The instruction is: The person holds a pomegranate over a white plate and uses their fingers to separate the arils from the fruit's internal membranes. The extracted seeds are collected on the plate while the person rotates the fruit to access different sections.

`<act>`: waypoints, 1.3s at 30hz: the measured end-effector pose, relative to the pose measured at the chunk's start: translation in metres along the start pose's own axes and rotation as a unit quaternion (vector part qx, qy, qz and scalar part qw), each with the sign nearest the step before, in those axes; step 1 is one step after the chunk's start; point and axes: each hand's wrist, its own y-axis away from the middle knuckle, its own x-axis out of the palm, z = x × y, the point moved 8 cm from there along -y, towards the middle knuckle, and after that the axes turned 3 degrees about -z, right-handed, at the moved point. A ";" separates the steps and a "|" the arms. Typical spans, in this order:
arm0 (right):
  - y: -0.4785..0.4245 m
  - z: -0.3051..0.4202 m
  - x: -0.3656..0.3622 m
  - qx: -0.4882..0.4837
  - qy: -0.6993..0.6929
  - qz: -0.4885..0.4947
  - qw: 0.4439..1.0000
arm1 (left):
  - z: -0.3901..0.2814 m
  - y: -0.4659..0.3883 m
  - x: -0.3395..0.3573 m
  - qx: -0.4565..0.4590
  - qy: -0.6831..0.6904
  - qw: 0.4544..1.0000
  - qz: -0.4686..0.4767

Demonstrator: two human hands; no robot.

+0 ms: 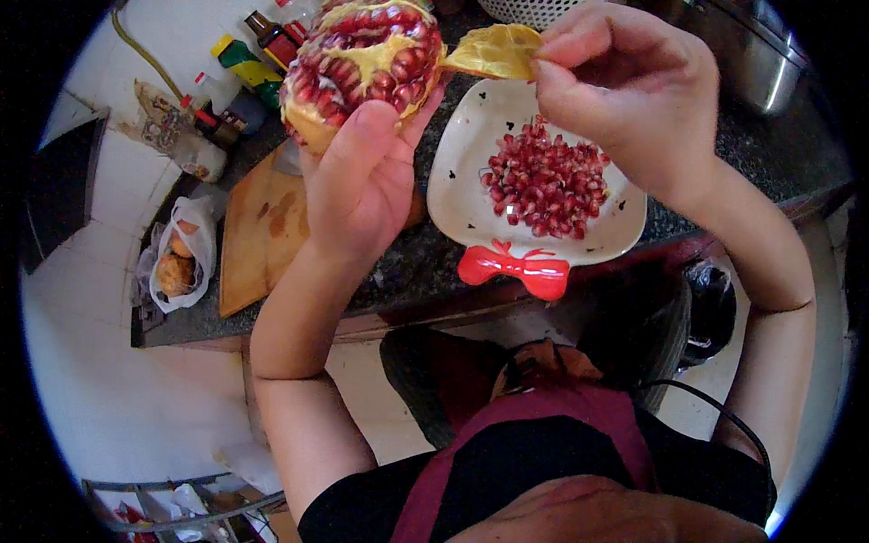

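My left hand (370, 170) grips a partly opened pomegranate (363, 68), its red seeds and yellowish membrane facing up. Between thumb and fingers, my right hand (611, 81) pinches a thin yellow piece of membrane (492, 51) whose left tip meets the fruit's right edge; whether it is still attached I cannot tell. Below my hands, a cream dish (461, 197) with small dark marks and a red bow-shaped handle (516, 268) holds a heap of loose pomegranate seeds (546, 180).
A wooden cutting board (261, 231) lies on the dark stone counter (400, 271). Left of it sits a white plastic bag (207, 261) with round brown produce. Several bottles (251, 68) stand behind the board. At the back are a white perforated basket (523, 10) and a metal pot (767, 75).
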 end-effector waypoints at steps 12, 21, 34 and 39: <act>0.103 0.081 -0.150 -0.116 0.263 -0.243 0.927 | 0.003 -0.049 -0.055 0.001 -0.049 0.998 -0.046; 0.383 -0.100 -0.320 0.470 0.466 -0.153 0.734 | -0.027 -0.026 -0.040 -0.028 -0.109 0.992 0.052; 0.427 -0.167 -0.304 0.491 0.573 -0.043 0.655 | -0.007 0.034 -0.076 0.067 -0.043 0.990 -0.115; 0.325 -0.075 -0.244 0.268 0.431 -0.213 0.835 | -0.001 0.064 -0.062 0.061 -0.004 0.980 -0.188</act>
